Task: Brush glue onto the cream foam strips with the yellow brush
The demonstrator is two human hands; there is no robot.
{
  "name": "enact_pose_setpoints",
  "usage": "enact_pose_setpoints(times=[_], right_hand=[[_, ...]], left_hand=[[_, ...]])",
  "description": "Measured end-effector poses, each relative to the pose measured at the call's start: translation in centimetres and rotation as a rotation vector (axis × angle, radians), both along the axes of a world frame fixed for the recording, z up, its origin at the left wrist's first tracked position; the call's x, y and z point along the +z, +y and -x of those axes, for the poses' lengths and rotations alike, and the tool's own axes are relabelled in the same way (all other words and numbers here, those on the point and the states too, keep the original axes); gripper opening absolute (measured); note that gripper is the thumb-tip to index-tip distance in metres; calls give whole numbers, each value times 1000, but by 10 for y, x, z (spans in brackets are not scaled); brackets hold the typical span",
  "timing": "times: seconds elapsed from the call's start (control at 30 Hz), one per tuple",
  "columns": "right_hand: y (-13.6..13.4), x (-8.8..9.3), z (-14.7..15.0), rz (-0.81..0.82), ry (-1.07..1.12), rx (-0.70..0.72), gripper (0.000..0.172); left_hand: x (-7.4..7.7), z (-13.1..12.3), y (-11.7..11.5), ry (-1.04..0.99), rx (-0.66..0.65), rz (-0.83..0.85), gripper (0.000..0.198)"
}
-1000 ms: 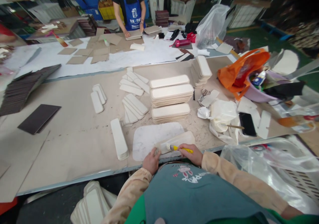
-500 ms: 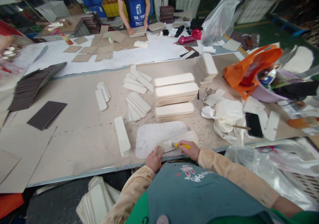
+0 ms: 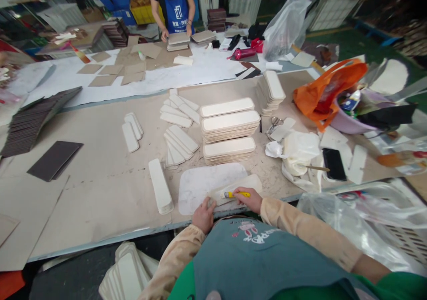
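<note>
Fingers of our left hand [image 3: 203,215] press down, uncurled, on one end of a cream panel [image 3: 250,182] at the near edge of the table [image 3: 100,193]. Our right hand [image 3: 249,200] closes around a yellow-handled brush [image 3: 235,194] touching it. Beyond, we see stacked panels [image 3: 229,131], and farther off a person [image 3: 176,10] in a blue apron.

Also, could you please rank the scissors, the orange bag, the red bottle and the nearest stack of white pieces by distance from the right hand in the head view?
From the right hand, which holds a brush:
1. Stack, just ahead.
2. Scissors, ahead and right.
3. Orange bag, farther right.
4. Red bottle, on the far table.
</note>
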State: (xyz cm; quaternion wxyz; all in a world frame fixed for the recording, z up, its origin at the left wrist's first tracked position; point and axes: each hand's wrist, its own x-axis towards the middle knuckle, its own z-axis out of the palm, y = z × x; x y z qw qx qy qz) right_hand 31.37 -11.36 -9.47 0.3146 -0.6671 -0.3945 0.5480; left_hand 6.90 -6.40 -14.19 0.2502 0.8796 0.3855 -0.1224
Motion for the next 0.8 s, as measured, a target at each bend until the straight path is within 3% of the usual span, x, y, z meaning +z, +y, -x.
enact_pose_setpoints(times=[0.13, 0.37, 0.47, 0.6, 0.7, 0.8], right_hand=[[-18, 8, -30, 28, -76, -104, 26], [-55, 28, -78, -104, -525, -127, 31], [-63, 25, -82, -196, -764, -38, 31], [-57, 20, -65, -164, -983, 235, 29], [-47, 19, -46, -198, -958, 402, 28], [-44, 19, -37, -320, -830, 405, 28]], left_hand=[[0, 0, 0, -8, 2, -9, 60], [-5, -1, -1, 18, 34, 1, 60], [-6, -2, -2, 24, 56, 1, 59], [-1, -3, -1, 33, 51, 34, 59], [3, -4, 0, 37, 41, 44, 59], [6, -5, 1, 43, 52, 46, 59]])
